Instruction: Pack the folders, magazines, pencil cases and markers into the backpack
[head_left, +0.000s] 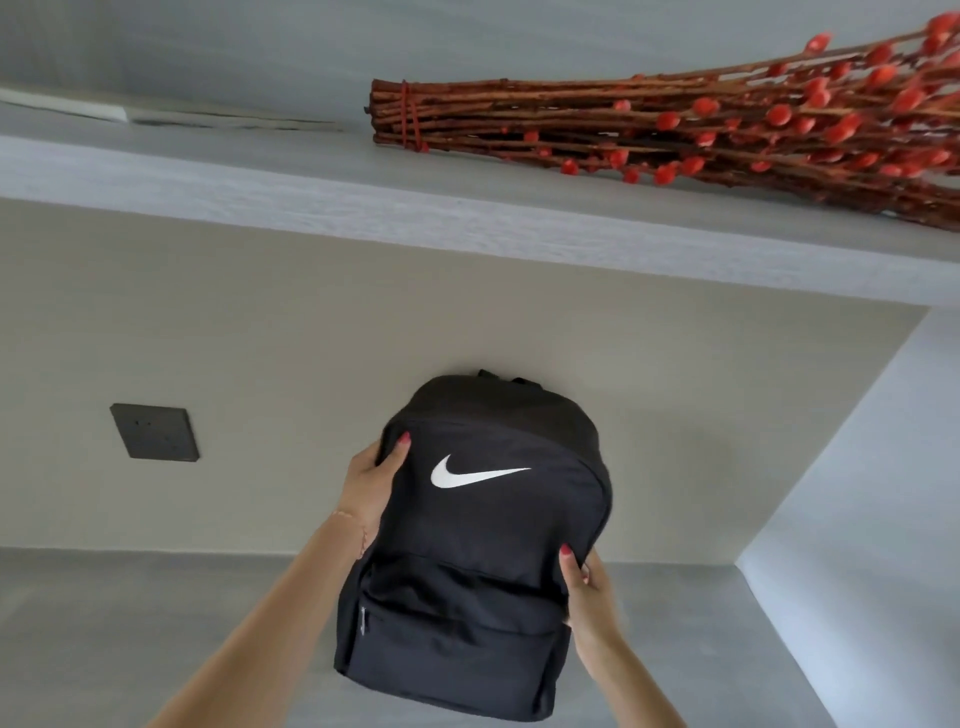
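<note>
A black backpack (483, 561) with a white swoosh logo stands upright in the middle of the head view, its front pocket facing me and its zips closed. My left hand (374, 483) grips its upper left side, thumb on the front panel. My right hand (589, 597) grips its lower right side. The backpack's bottom sits at or just above the grey counter (156, 623); contact is hard to tell. No folders, magazines, pencil cases or markers are in view.
Behind the backpack is a beige wall with a dark socket plate (155, 432) at left. Above runs a grey shelf (260, 176) holding a bundle of red-budded branches (675, 124) and a flat white paper (67, 106). A pale side wall (857, 493) closes the right.
</note>
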